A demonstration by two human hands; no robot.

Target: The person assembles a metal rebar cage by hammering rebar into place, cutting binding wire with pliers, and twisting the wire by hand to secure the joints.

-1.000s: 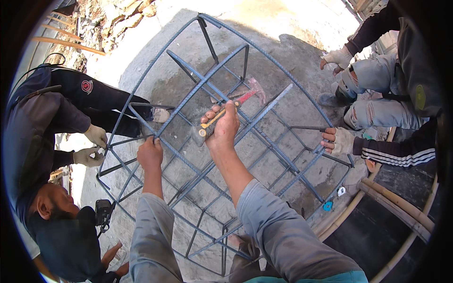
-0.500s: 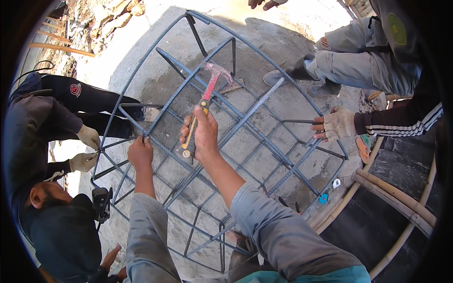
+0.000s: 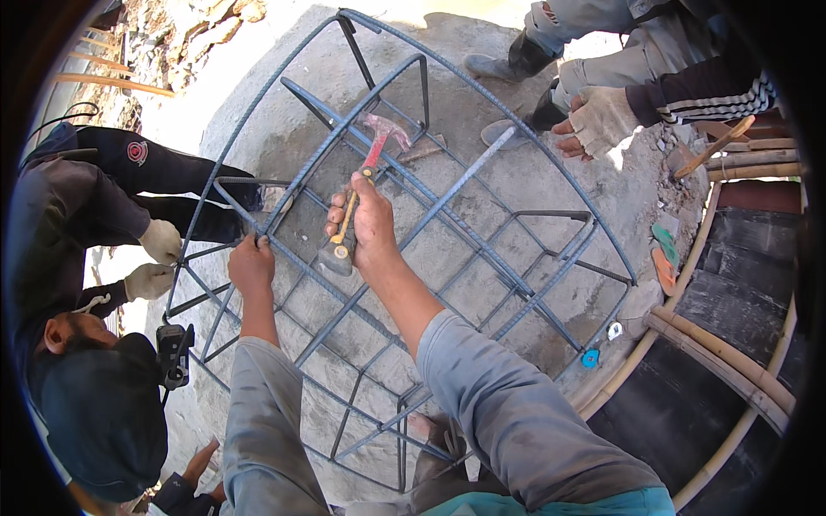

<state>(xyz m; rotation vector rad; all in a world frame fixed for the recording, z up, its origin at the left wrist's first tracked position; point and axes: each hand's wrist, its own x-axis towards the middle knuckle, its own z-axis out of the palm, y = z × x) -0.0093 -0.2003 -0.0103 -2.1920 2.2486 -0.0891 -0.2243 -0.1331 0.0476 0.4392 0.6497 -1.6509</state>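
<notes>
Nearest are the two grey sleeves (image 3: 516, 396) of the person, which come up from the lower edge. The right grip (image 3: 368, 225) is closed around the handle of the hammer (image 3: 373, 157); the red head points away, above the middle of the cage (image 3: 456, 191) of steel bars, and whether it touches a bar I cannot tell. The left grip (image 3: 251, 268) has curled fingers at a crossing in the left part of the cage, but if they are closed on a bar or on something smaller, the picture does not show. As I judge, the cage is well advanced: long bars already cross as a grid, bent bars join them, and an outer bar goes around. Whether each crossing is fastened is too small to see, so I cannot say exactly what is left. At the left corner, a co-worker's gloved hands (image 3: 161, 242) are very near the outer bar, so this edge has little room. On the right, another co-worker's gloved hand (image 3: 605, 120) is apart from the cage, which leaves more room for moving there. Just outside the right corner lies a blue thing (image 3: 589, 359), then slippers (image 3: 663, 271) and bamboo poles (image 3: 727, 359) limit that side. Beyond the far edge, the concrete floor (image 3: 258, 138) continues toward stones (image 3: 206, 34).
</notes>
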